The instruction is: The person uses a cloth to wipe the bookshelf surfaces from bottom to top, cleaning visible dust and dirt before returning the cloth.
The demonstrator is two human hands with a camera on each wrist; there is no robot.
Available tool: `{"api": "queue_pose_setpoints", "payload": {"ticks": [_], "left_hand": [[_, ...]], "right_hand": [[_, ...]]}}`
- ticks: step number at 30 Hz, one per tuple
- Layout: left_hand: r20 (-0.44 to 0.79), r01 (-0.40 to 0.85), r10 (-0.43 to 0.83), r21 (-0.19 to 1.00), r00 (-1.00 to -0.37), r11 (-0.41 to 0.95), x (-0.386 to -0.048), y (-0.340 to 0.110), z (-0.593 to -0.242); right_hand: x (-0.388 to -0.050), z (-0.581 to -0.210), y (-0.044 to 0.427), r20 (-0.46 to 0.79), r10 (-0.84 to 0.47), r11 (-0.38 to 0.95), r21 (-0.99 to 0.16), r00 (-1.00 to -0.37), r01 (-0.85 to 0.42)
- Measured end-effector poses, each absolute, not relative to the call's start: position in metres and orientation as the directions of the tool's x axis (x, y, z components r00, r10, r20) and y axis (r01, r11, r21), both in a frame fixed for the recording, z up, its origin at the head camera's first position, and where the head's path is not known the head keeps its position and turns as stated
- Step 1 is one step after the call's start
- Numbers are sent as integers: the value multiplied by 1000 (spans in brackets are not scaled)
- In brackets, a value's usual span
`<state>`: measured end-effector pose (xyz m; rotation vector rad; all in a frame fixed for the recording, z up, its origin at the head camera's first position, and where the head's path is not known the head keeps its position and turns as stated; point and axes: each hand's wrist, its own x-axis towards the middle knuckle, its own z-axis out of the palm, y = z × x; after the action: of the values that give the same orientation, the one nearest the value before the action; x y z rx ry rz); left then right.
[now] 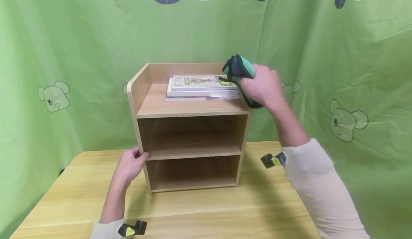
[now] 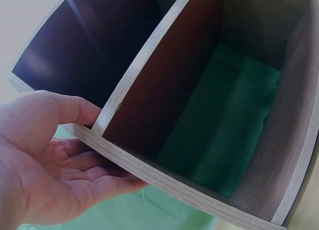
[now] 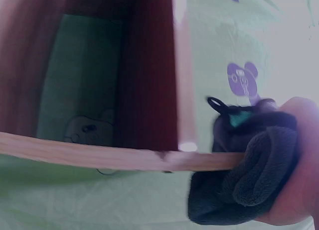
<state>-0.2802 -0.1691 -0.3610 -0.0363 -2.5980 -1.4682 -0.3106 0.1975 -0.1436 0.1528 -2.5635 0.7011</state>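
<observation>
A small wooden shelf unit point(image 1: 193, 108) stands on the table. My left hand point(image 1: 128, 165) holds its left side panel at the height of the middle board. In the left wrist view, the thumb lies on the panel's inner side and the fingers point(image 2: 107, 190) behind its outer face. At the upper right, my right hand point(image 1: 262, 85) grips a folded green and dark grey cloth point(image 1: 247, 67) with black edging. The right wrist view shows the cloth point(image 3: 264, 170) wrapped over the edge of the right side panel point(image 3: 214, 161), a hanging loop sticking out.
A stack of several books point(image 1: 202, 93) lies flat on the top board, close to the cloth. Below are two open compartments. The light wooden table point(image 1: 193, 214) extends around the unit. A green patterned curtain point(image 1: 96, 35) hangs behind and at both sides.
</observation>
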Motion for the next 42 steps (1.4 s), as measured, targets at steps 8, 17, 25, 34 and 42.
{"api": "queue_pose_setpoints", "payload": {"ticks": [8, 17, 25, 34, 42], "left_hand": [[148, 93, -70, 858, -986, 505, -280, -170, -363], [154, 93, -77, 851, -985, 517, -280, -169, -364], [161, 100, -77, 856, -984, 508, -282, -167, -365], [158, 105, -68, 867, -985, 487, -282, -166, -367], [156, 99, -79, 870, -985, 482, -282, -167, -364]], "right_hand": [[-307, -202, 186, 767, 166, 707, -531, -620, -467], [-317, -272, 182, 869, 321, 548, -495, -377, -674], [-315, -327, 182, 846, 387, 466, -523, -367, -714], [-305, -327, 168, 885, 430, 468, -386, -177, -794], [-332, -308, 179, 891, 435, 492, -359, -134, -793]]}}
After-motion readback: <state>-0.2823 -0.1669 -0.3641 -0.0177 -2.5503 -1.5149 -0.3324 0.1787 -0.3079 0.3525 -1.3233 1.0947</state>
